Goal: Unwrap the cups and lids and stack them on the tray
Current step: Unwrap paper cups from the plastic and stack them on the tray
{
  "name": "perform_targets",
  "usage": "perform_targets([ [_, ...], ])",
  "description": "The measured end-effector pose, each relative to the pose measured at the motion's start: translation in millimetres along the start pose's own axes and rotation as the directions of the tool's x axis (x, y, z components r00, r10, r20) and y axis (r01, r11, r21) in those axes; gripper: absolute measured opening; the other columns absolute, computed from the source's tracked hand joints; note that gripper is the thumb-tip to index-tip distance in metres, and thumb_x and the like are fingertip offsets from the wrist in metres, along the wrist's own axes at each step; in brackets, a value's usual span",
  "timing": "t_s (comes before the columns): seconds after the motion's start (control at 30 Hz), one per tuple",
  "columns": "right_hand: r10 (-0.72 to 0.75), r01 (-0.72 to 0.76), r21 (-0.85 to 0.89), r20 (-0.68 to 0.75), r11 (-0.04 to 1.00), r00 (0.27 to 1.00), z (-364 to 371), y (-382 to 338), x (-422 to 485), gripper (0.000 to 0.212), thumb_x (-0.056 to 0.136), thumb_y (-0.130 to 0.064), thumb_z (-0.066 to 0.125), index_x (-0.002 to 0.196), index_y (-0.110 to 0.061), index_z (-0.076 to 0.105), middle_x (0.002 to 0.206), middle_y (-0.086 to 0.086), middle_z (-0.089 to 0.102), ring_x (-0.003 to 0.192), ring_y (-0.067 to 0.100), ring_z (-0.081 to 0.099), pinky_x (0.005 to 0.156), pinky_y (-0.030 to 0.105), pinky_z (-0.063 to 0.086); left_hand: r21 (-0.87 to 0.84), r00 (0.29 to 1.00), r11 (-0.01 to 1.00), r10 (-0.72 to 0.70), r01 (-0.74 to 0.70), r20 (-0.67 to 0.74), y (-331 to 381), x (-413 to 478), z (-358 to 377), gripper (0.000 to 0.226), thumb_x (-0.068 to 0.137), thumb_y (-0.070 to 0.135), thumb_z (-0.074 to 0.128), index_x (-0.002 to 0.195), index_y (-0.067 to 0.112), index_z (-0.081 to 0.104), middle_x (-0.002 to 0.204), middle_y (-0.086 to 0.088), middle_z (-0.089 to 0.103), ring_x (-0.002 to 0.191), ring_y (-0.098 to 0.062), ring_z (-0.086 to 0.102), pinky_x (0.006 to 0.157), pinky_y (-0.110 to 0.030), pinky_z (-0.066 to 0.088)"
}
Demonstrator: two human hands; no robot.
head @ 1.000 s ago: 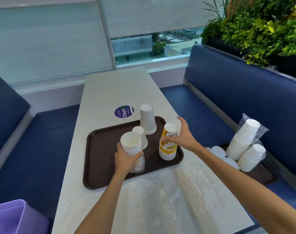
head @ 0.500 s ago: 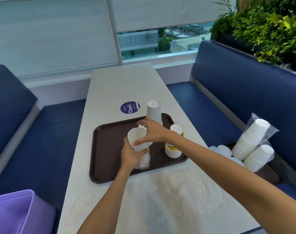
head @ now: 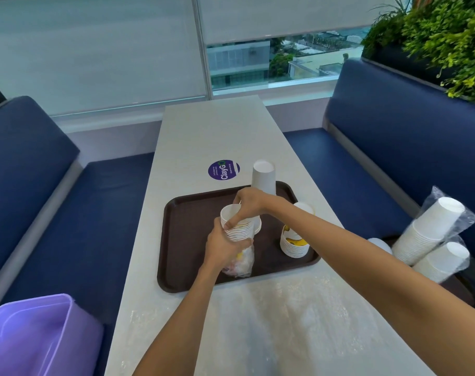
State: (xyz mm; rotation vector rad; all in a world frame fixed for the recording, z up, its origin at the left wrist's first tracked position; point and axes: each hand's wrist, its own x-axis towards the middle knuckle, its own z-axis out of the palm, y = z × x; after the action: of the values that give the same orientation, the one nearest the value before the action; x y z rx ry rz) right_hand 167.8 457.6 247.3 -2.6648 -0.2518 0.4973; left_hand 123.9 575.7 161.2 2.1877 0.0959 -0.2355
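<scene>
A brown tray [head: 193,240] lies on the white table. Above its middle my left hand [head: 222,248] grips a stack of white paper cups [head: 237,227], mouths up, still part-wrapped in clear plastic [head: 240,263] that hangs below my fingers. My right hand [head: 248,203] reaches over from the right and pinches the top cups of that stack at the rim. On the tray stand an upside-down white cup stack [head: 263,176] at the back and a yellow-printed upside-down stack [head: 294,240] at the right. A third stack behind my hands is mostly hidden.
Two wrapped cup sleeves [head: 431,229] and white lids [head: 380,245] lie on the blue bench at the right. Clear plastic film [head: 285,321] covers the near table. A purple bin [head: 38,337] stands at the lower left. A round purple sticker [head: 223,169] marks the table behind the tray.
My right hand left the yellow-printed stack and moved left onto the top of the stack in my left hand. The left hand kept its grip.
</scene>
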Motion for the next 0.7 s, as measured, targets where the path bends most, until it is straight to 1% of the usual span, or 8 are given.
perform_targets([
  [0.1, 0.001, 0.000, -0.022, 0.021, 1.000, 1.000, -3, -3, 2, 0.064, 0.075, -0.050, 0.073, 0.122, -0.008, 0.059, 0.119, 0.006, 0.063, 0.107, 0.022, 0.060, 0.084, 0.028, 0.049, 0.013, 1.000, 1.000, -0.009, 0.009, -0.004, 0, 0, 0, 0.091, 0.070, 0.034, 0.082, 0.140, 0.017, 0.027, 0.134, -0.005, 0.051, 0.120, -0.025, 0.053, 0.093, -0.031, 0.046],
  [0.23, 0.000, 0.000, 0.010, 0.008, 1.000, 1.000, -10, -4, 4, 0.062, 0.076, -0.049, 0.073, 0.121, -0.009, 0.058, 0.119, 0.006, 0.063, 0.104, 0.020, 0.060, 0.080, 0.026, 0.049, -0.009, 1.000, 1.000, -0.001, 0.001, -0.022, -1, 0, -1, 0.090, 0.069, 0.032, 0.083, 0.139, 0.017, 0.029, 0.132, -0.004, 0.053, 0.118, -0.024, 0.054, 0.090, -0.029, 0.046],
  [0.3, -0.014, 0.015, 0.070, -0.015, 0.997, 1.000, -14, -4, 2, 0.065, 0.077, -0.046, 0.073, 0.128, -0.011, 0.052, 0.125, 0.005, 0.058, 0.110, 0.021, 0.057, 0.084, 0.026, 0.048, -0.009, 1.000, 1.000, 0.001, -0.002, -0.024, -1, -1, -1, 0.091, 0.069, 0.033, 0.083, 0.140, 0.018, 0.029, 0.132, -0.003, 0.053, 0.118, -0.023, 0.054, 0.091, -0.029, 0.045],
  [0.37, -0.028, 0.035, 0.140, -0.050, 0.989, 0.998, -20, -3, -2, 0.068, 0.079, -0.044, 0.073, 0.134, -0.016, 0.045, 0.133, 0.005, 0.051, 0.117, 0.023, 0.053, 0.092, 0.030, 0.047, -0.019, 1.000, 1.000, 0.004, -0.005, -0.027, -1, -1, -2, 0.091, 0.068, 0.034, 0.083, 0.140, 0.018, 0.030, 0.132, -0.002, 0.054, 0.118, -0.023, 0.055, 0.091, -0.029, 0.045],
  [0.47, -0.015, 0.024, 0.163, -0.057, 0.986, 0.998, -30, 1, -7, 0.062, 0.083, -0.044, 0.068, 0.135, -0.022, 0.043, 0.137, 0.006, 0.048, 0.120, 0.024, 0.049, 0.096, 0.034, 0.045, -0.050, 0.999, 0.999, 0.008, -0.010, -0.040, -6, -4, -6, 0.088, 0.068, 0.033, 0.084, 0.137, 0.018, 0.032, 0.131, -0.003, 0.055, 0.117, -0.023, 0.056, 0.088, -0.028, 0.045],
  [0.53, 0.001, 0.001, 0.158, -0.009, 0.987, 1.000, -35, 3, -12, 0.060, 0.085, -0.043, 0.066, 0.136, -0.022, 0.043, 0.137, 0.005, 0.047, 0.117, 0.024, 0.049, 0.092, 0.031, 0.046, -0.060, 0.999, 0.998, 0.016, -0.019, -0.043, -9, -7, -9, 0.086, 0.068, 0.031, 0.084, 0.136, 0.018, 0.034, 0.131, -0.003, 0.055, 0.116, -0.023, 0.055, 0.087, -0.028, 0.045],
  [0.6, 0.004, -0.009, 0.158, 0.032, 0.987, 0.999, -37, 3, -16, 0.060, 0.086, -0.041, 0.065, 0.137, -0.020, 0.042, 0.135, 0.005, 0.047, 0.108, 0.021, 0.049, 0.085, 0.027, 0.046, -0.051, 0.999, 0.998, 0.024, -0.026, -0.037, -10, -9, -11, 0.084, 0.068, 0.029, 0.084, 0.135, 0.017, 0.035, 0.130, -0.003, 0.055, 0.115, -0.023, 0.056, 0.085, -0.027, 0.045],
  [0.7, 0.008, -0.012, 0.101, 0.039, 0.995, 0.999, -40, 2, -18, 0.060, 0.085, -0.040, 0.066, 0.135, -0.018, 0.043, 0.132, 0.004, 0.048, 0.104, 0.018, 0.045, 0.081, 0.027, 0.044, -0.037, 0.999, 0.999, 0.023, -0.024, -0.022, -10, -11, -11, 0.085, 0.068, 0.030, 0.084, 0.136, 0.017, 0.033, 0.131, -0.003, 0.054, 0.115, -0.023, 0.056, 0.085, -0.027, 0.044],
])
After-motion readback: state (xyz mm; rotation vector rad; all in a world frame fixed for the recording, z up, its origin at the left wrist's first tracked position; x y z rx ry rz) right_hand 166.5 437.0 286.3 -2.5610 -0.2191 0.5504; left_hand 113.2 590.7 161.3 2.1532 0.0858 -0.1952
